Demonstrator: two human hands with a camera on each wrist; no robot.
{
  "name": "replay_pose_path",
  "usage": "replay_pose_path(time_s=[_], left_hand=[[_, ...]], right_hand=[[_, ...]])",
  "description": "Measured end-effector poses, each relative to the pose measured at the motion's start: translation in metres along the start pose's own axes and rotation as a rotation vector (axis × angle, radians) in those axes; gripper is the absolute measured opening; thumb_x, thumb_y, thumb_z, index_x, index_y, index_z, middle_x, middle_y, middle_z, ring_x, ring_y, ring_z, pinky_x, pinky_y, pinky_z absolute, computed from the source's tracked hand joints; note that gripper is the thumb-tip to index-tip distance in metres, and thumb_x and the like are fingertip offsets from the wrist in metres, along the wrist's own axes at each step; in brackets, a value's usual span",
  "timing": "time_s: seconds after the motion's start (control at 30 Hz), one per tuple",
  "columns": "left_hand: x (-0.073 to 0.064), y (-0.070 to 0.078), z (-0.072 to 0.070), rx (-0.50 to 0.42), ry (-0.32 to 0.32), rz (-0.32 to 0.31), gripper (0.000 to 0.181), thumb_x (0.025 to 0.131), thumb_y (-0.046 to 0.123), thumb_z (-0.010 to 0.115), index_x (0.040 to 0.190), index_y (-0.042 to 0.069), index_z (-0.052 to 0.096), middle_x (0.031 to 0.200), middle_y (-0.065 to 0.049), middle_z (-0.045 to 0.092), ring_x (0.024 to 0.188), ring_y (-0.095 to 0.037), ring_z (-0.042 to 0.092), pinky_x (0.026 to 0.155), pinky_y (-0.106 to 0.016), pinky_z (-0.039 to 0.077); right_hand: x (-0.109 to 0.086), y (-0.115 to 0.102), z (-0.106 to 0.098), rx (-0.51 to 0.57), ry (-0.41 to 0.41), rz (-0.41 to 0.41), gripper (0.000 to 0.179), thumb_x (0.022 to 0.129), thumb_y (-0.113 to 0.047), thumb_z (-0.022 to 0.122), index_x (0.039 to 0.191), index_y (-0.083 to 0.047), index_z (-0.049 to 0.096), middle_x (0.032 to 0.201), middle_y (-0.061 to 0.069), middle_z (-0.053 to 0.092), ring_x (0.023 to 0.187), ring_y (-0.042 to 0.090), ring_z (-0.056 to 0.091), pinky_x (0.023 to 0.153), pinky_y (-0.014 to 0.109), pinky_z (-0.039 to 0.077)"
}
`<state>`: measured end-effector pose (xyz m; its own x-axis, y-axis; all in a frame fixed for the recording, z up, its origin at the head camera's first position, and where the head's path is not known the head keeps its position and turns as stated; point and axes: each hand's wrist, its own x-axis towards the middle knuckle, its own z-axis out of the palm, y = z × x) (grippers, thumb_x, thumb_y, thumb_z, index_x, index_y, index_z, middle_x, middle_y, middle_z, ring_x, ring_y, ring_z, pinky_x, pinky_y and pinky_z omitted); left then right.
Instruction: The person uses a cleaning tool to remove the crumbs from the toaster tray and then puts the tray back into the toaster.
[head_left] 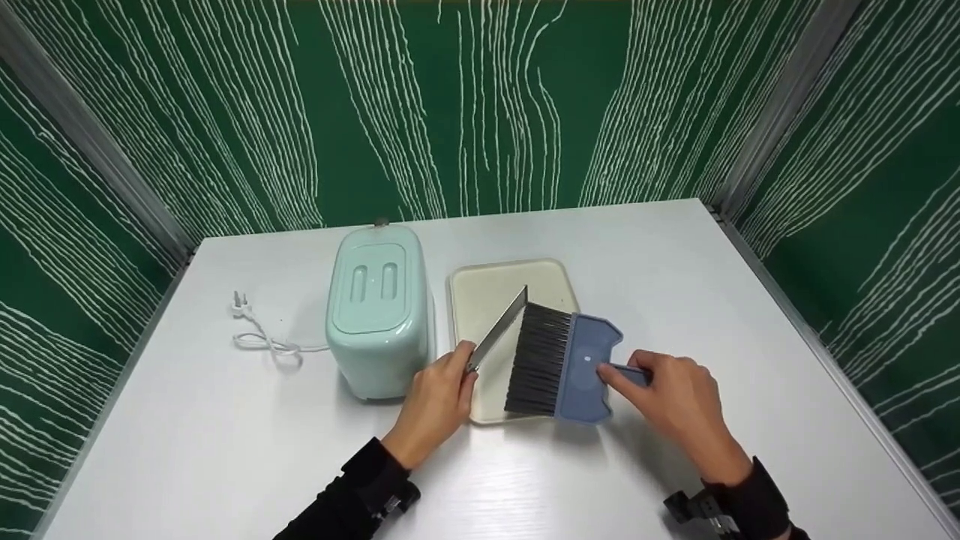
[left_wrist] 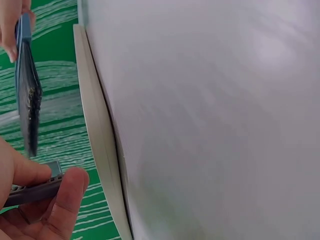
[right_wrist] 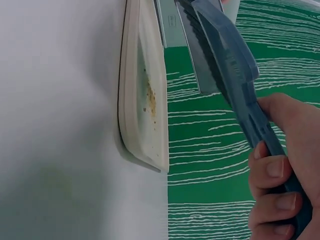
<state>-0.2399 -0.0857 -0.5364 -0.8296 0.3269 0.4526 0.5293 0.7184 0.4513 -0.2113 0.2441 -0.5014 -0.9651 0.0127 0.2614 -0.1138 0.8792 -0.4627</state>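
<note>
Head view: left hand (head_left: 436, 396) grips a panel (head_left: 499, 330), right hand (head_left: 681, 396) a brush (head_left: 574, 366) partly hiding the tray (head_left: 510, 285).

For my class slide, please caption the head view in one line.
Over a tray beside a mint appliance, the left hand holds a flat tool and the right hand a brush.

The person's left wrist (head_left: 405, 444) slanted up and inward from the lower left, and the left grip (head_left: 436, 394) reached on along that line, its thumb and fingers (left_wrist: 75, 187) closing from opposite sides in a pinch. The right wrist (head_left: 726, 456) rose from the lower right, bending inward; the right grip (head_left: 679, 391) faced the left one, well apart from it, thumb (right_wrist: 282, 107) extended forward, remaining fingers (right_wrist: 275, 170) curled tightly beneath.
</note>
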Motion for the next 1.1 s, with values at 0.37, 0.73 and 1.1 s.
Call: replay_pose_path(time_s=[0.37,0.73,1.1], left_hand=[[-0.001,0.0,0.002,-0.006,0.01,0.008,0.028,0.101,0.006,0.072,0.125,0.01,0.06,0.088,-0.005,0.072,0.078,-0.026,0.076,0.062,-0.042,0.062],[-0.002,0.0,0.002,-0.009,0.013,0.007,0.028,0.101,0.007,0.072,0.126,0.009,0.06,0.089,-0.007,0.074,0.078,-0.028,0.076,0.063,-0.041,0.063],[-0.002,0.0,0.002,-0.011,0.017,0.007,0.028,0.1,0.006,0.072,0.125,0.009,0.06,0.088,-0.006,0.073,0.077,-0.028,0.077,0.063,-0.041,0.063]], right_hand=[[0.0,-0.005,0.009,0.011,0.153,-0.069,0.043,0.089,-0.044,0.086,0.067,-0.019,0.058,0.055,-0.011,0.039,0.052,0.012,0.041,0.05,0.027,0.027],[0.001,-0.006,0.011,0.026,0.109,-0.025,0.046,0.091,-0.048,0.083,0.066,-0.019,0.058,0.055,-0.009,0.041,0.053,0.013,0.043,0.05,0.027,0.027],[0.001,-0.007,0.01,0.042,0.04,0.022,0.046,0.093,-0.053,0.08,0.068,-0.02,0.06,0.057,-0.008,0.043,0.056,0.015,0.045,0.052,0.028,0.029]])
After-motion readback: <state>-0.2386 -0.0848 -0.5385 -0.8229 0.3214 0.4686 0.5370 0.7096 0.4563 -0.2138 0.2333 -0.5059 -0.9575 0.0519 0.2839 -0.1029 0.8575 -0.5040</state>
